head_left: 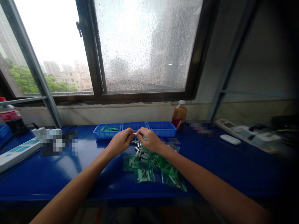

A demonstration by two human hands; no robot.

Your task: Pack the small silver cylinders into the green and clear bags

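Observation:
My left hand (121,141) and my right hand (149,140) meet in front of the blue bins, fingers pinched on a small white piece (135,133) between them. Below the hands, a loose pile of small black and silver-white parts (140,153) lies on the blue table. Nearer the front edge are several clear and green plastic bags (144,175) with small parts inside, some partly hidden under my right forearm. The left blue bin (105,135) holds green items (112,128). My hands partly cover the middle blue bin (130,125).
The right blue bin (163,133) stands beside a bottle of orange-red drink (179,115). White power strips lie at the left (20,152) and right (243,130), near a white oval object (230,139). A cola bottle (11,116) stands far left.

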